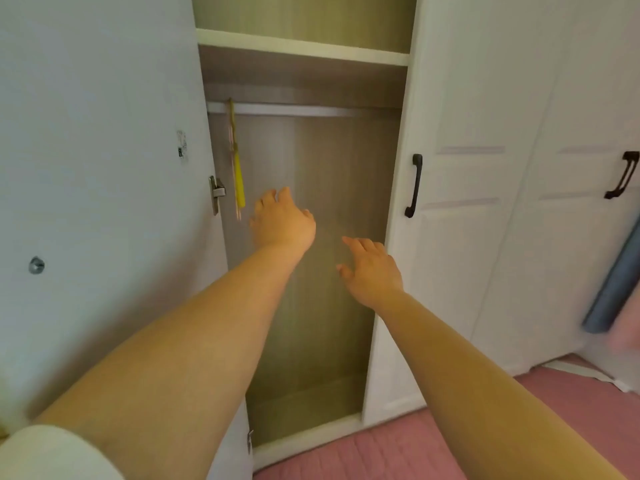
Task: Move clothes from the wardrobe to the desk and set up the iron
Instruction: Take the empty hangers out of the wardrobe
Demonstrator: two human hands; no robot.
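Reaching into the open wardrobe [329, 237].
Left hand [282, 221] and right hand [372, 268] empty, fingers relaxed; next, probably grasp the yellow hanger [238, 174] at far left.

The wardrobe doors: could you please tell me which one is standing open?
The leftmost door is open, swung out toward the camera with its hinge exposed. The two doors with black handles to the right are shut. Both hands reach into the opening.

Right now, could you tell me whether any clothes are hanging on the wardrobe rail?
No, the rail carries only bare hangers at its left end, and no garment shows in the open wardrobe.
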